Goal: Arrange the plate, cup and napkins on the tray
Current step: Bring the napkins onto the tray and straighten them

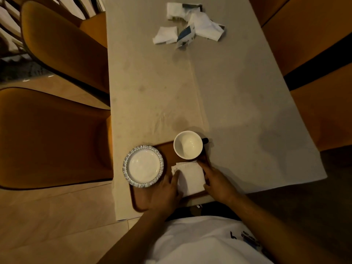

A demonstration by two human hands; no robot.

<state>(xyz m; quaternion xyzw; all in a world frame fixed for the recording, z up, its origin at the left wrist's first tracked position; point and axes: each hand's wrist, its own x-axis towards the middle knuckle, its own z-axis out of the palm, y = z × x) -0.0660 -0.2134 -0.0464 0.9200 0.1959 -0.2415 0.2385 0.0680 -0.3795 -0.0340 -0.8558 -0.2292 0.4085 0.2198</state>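
Observation:
A brown tray (pixel 138 201) lies at the table's near edge. On its left sits a white plate (pixel 143 166) with a blue patterned rim. At the tray's far right stands a white cup (pixel 188 144) with a dark handle, empty. A stack of white folded napkins (pixel 191 177) lies on the tray in front of the cup. My left hand (pixel 167 191) rests on the stack's left edge, thumb on top. My right hand (pixel 217 182) touches its right edge with the fingers along the side.
Several more white napkins and blue-printed wrappers (pixel 187 23) lie scattered at the table's far end. The table (pixel 238 96) carries a pale cloth. Orange upholstered chairs (pixel 57 138) stand close on the left, and orange seating (pixel 314 44) on the right.

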